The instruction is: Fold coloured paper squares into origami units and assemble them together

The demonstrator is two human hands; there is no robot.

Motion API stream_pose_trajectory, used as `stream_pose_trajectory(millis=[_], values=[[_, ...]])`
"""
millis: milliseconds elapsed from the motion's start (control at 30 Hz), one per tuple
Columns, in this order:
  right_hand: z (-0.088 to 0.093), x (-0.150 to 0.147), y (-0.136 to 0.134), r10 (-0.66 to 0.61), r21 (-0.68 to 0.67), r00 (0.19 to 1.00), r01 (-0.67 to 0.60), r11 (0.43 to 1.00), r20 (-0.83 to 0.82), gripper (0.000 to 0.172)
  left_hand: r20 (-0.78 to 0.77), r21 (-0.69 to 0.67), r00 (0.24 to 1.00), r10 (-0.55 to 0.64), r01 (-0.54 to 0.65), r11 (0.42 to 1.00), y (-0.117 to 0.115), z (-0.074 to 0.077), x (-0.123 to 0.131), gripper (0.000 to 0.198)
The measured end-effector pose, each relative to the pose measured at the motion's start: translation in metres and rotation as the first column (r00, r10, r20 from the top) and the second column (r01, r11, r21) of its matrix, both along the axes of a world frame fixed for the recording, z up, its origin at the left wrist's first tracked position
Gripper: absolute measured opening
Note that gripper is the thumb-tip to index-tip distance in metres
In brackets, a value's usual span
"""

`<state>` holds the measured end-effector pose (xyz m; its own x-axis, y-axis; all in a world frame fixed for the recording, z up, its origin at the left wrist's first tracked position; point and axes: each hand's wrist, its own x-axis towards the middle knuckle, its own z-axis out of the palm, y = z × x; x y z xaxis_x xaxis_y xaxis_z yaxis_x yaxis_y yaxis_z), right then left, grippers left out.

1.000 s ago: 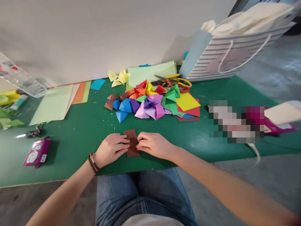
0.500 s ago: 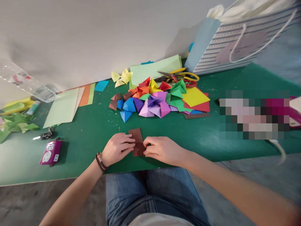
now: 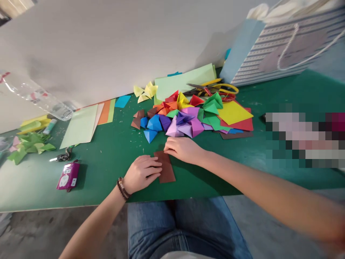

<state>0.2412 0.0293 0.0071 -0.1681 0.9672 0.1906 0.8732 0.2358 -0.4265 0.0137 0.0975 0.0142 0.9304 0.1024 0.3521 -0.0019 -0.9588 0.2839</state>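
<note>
A folded brown paper strip point(image 3: 166, 171) lies on the green table point(image 3: 107, 158) near its front edge. My left hand point(image 3: 141, 172), with a bead bracelet on the wrist, lies with its fingers flat on the strip's left side. My right hand point(image 3: 180, 148) rests on the strip's far end, fingers curled and pressing down on the fold. Just beyond both hands sits a pile of folded coloured paper shapes point(image 3: 183, 115).
Scissors point(image 3: 212, 90) lie behind the pile beside a striped paper bag point(image 3: 272, 46). Sheets of pale green and orange paper point(image 3: 83, 124), a plastic bottle point(image 3: 37, 97), a purple packet point(image 3: 68, 175), keys point(image 3: 63, 157) and green scraps point(image 3: 29, 147) are at the left.
My right hand has slid from the strip's near part up to its far end, pressing along the fold. The left hand stays on the strip. The view has shifted slightly.
</note>
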Motion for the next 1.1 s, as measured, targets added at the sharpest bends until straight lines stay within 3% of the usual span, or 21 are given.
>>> stream_pose_trajectory(millis=[433, 533, 633, 700, 767, 900, 1000, 1067, 1100], values=[[-0.006, -0.018, -0.057, 0.244, 0.04, 0.969, -0.243, 0.969, -0.036, 0.017, 0.016, -0.007, 1.0, -0.014, 0.015, 1.0, 0.001, 0.003, 0.003, 0.013], [-0.001, -0.019, -0.067, 0.276, -0.002, 0.959, -0.277, 0.961, -0.07, 0.017, 0.01, -0.008, 1.0, -0.014, 0.014, 1.0, 0.001, 0.003, 0.003, 0.013], [0.011, -0.012, -0.059, 0.132, -0.097, 0.977, -0.149, 0.984, -0.165, 0.013, 0.015, -0.01, 1.0, -0.016, 0.017, 1.0, 0.001, 0.004, 0.003, 0.015], [0.02, -0.007, -0.044, -0.083, -0.131, 0.986, 0.063, 0.989, -0.146, 0.031, 0.019, -0.01, 1.0, -0.018, 0.018, 1.0, 0.0, 0.004, 0.003, 0.015], [0.028, -0.006, -0.025, -0.169, -0.159, 0.982, 0.154, 0.975, -0.083, 0.036, 0.026, -0.006, 0.999, -0.019, 0.019, 1.0, -0.001, 0.004, 0.002, 0.016], [0.034, -0.012, 0.004, -0.202, -0.273, 0.978, 0.183, 0.945, -0.045, 0.024, 0.037, 0.01, 0.999, -0.008, 0.008, 1.0, -0.003, 0.001, 0.001, 0.015], [0.03, -0.013, 0.009, -0.19, -0.272, 0.978, 0.161, 0.949, -0.086, 0.016, 0.045, -0.015, 0.999, -0.004, 0.004, 1.0, -0.004, 0.002, -0.002, 0.014], [0.027, -0.01, 0.009, -0.188, -0.278, 0.96, 0.126, 0.952, -0.21, 0.013, 0.083, -0.066, 0.996, 0.032, -0.027, 0.997, -0.004, 0.007, -0.002, 0.016], [0.026, -0.008, 0.008, -0.193, -0.292, 0.917, 0.09, 0.952, -0.35, 0.013, 0.113, -0.106, 0.99, 0.087, -0.075, 0.992, -0.004, 0.011, -0.001, 0.019]])
